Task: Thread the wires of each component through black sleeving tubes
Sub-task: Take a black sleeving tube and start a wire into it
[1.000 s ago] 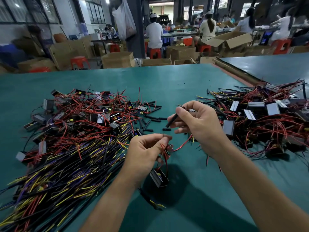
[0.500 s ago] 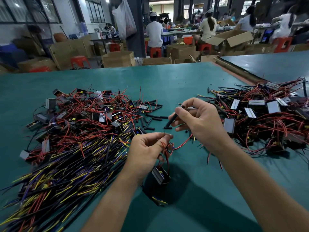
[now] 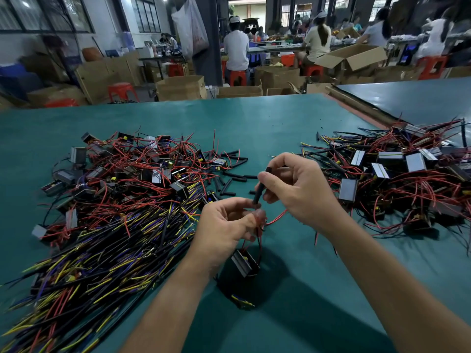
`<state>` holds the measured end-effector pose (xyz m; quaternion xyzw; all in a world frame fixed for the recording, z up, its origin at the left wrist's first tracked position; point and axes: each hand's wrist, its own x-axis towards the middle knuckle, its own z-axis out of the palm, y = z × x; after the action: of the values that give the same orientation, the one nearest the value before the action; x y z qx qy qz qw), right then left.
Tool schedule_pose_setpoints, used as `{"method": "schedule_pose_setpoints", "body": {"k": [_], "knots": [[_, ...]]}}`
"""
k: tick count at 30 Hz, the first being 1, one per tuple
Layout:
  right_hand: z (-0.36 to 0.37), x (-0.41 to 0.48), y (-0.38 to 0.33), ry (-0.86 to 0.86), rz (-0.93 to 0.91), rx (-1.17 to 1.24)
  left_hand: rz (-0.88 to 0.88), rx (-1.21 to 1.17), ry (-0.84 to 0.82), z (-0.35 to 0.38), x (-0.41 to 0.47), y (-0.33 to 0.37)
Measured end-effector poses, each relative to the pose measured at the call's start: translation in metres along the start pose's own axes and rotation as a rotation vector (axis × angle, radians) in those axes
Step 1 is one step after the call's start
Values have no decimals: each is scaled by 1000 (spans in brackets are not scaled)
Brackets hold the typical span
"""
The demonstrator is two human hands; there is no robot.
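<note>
Black tube [image 3: 260,189] slants steeply, its lower end just above the red wires [image 3: 258,217] pinched in the left hand [image 3: 224,230]. The right hand [image 3: 300,189], to its right and farther, grips the tube between thumb and fingers. The component [image 3: 244,262] dangles below over the green table [image 3: 254,123].

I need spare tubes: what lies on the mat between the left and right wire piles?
In the head view, loose black sleeving tubes lie scattered by the left pile; toward the right pile, bare mat.
</note>
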<state>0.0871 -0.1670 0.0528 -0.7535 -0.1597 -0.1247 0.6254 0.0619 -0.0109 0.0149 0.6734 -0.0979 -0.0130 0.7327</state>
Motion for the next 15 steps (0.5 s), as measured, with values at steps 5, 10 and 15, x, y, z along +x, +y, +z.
{"method": "schedule_pose_setpoints", "body": {"k": [5, 10, 15], "knots": [[-1, 0, 2, -53, 21, -43, -10, -24, -43, -1, -1, 3], [1, -2, 2, -109, 26, -62, -22, -7, -35, -1, -1, 1], [-3, -2, 0, -107, 18, -63, -56, 45, -79, 2, -2, -1]]}}
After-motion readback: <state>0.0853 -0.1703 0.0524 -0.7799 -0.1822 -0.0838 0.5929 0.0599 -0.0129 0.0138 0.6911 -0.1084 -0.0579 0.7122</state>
